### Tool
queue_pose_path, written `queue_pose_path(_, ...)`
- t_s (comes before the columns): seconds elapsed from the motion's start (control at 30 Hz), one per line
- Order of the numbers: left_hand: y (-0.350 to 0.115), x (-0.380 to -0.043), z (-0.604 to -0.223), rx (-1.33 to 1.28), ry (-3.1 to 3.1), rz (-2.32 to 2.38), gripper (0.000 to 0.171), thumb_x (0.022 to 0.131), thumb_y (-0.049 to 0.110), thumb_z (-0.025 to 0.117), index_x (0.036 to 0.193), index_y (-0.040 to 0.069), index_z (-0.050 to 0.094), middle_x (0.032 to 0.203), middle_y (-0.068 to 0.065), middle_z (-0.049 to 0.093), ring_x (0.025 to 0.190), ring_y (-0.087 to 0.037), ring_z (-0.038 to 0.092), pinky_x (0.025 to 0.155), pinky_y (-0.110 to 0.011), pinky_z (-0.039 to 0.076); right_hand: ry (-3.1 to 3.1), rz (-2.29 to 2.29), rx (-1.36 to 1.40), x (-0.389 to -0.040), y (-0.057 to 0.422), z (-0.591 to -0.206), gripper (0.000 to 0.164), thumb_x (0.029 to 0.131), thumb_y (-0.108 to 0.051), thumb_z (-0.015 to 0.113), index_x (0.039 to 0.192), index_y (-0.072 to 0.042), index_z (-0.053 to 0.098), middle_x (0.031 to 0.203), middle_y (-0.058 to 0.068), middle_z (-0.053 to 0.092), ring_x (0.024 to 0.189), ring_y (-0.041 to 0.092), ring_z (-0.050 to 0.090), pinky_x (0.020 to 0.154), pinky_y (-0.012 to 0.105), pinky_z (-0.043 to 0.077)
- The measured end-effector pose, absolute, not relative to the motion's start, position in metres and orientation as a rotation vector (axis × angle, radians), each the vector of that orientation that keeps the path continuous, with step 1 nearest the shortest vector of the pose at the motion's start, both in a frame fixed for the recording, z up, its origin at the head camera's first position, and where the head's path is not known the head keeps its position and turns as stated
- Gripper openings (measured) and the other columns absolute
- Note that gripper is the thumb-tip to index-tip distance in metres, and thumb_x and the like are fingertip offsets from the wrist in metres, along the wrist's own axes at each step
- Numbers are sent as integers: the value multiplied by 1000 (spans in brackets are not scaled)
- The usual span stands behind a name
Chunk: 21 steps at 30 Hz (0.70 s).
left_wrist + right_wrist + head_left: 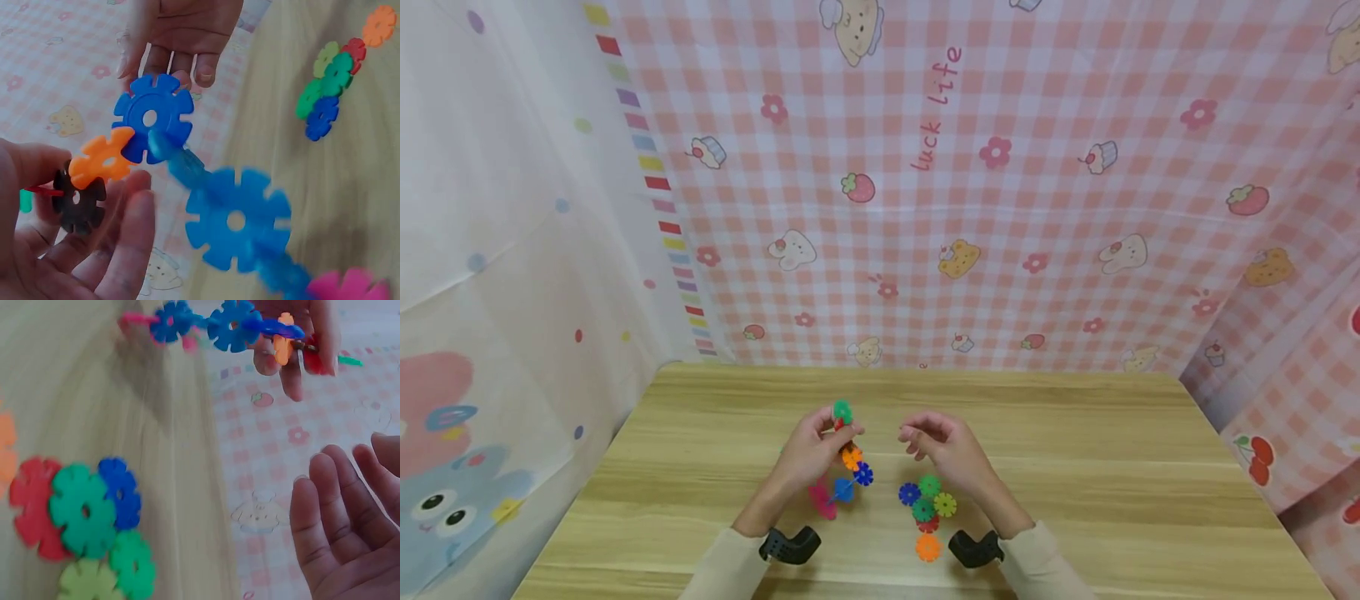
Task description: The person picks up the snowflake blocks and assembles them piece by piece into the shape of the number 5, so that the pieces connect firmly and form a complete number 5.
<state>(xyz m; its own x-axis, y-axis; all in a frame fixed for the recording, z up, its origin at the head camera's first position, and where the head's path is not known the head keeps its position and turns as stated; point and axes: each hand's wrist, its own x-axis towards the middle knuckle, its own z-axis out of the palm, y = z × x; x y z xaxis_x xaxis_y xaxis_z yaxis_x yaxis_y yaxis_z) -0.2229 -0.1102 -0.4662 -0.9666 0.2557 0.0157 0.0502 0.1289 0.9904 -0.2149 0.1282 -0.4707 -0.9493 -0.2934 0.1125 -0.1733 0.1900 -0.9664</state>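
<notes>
Pink snowflake pieces (822,502) end a notched plastic chain (844,490) that climbs through blue and orange discs (852,458) into the left hand (811,452). Its grip is clamped on the chain around the dark brown disc (81,214), a green disc (842,412) jutting beyond. Rightward on the table (1075,467) a cluster of discs (923,511) overlaps, an orange disc (928,547) near it. Beside them the right hand (955,452) hangs with its fingers loose, holding nothing. I'd judge the linking partway done; the next addition would call for that hand to pinch one disc and line up notches.
</notes>
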Motion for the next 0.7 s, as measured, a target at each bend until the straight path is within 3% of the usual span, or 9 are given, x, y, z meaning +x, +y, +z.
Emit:
queue_pose_path(0.1,-108,-223,-470,328,2202,1963,14,102,14,55,98,1,60,108,-21,69,95,-36,68,75,-26,56,2355,-1832,-453,-215,136,-476,18,100,-18,60,106,-4,68,102,21,67,88,37,63,75,38,58)
queue_pose_path(0.2,-105,-224,-474,315,2171,1997,15,103,12,51,101,0,60,105,-17,71,103,-41,65,82,-29,56,2368,-1738,-433,-214,145,-482,18,99,-15,60,107,0,67,100,19,67,84,27,62,71,33,56)
queue_pose_path(0.37,-98,-225,-478,221,2059,2106,9,105,10,44,102,3,49,96,-13,66,96,-31,68,86,-34,57,2393,-1592,-398,-217,159,-495,14,96,-12,64,104,-1,68,93,13,66,78,18,56,63,25,48)
queue_pose_path(0.5,-92,-224,-481,148,2017,2162,7,106,10,42,107,4,43,95,-14,62,88,-21,67,83,-33,57,2463,-1495,-457,-220,166,-504,10,93,-8,66,100,-2,69,88,6,66,79,16,57,66,23,48)
queue_pose_path(0.7,-88,-223,-482,85,1950,2220,10,106,14,43,113,8,39,90,-7,59,82,-17,62,67,-22,50,2480,-1422,-502,-222,172,-512,9,93,-13,68,99,-6,69,88,2,65,81,16,56,71,23,48)
